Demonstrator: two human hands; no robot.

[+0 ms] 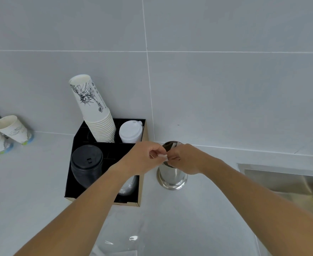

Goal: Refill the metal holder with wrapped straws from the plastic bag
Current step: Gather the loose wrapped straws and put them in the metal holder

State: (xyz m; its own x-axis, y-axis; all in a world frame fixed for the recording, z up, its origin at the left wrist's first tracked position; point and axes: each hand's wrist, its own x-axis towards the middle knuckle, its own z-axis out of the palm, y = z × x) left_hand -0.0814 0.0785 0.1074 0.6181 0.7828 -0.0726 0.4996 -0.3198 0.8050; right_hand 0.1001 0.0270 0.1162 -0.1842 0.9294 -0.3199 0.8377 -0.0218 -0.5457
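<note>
The shiny metal holder (172, 177) stands on the counter against the wall, to the right of the cup organiser. Both hands meet just above its rim. My left hand (142, 159) and my right hand (186, 159) pinch the white tops of wrapped straws (163, 156) between their fingertips. The straws' lower parts are hidden behind the hands and inside the holder. A white straw end (173, 145) shows at the holder's back rim. The clear plastic bag (120, 244) lies flat on the counter at the bottom edge, between my forearms.
A black cardboard organiser (74, 182) left of the holder carries a tall stack of paper cups (94, 109), white lids (130, 132) and black lids (87, 163). Two paper cups (9, 130) lie at far left. A steel sink (288, 183) is at right.
</note>
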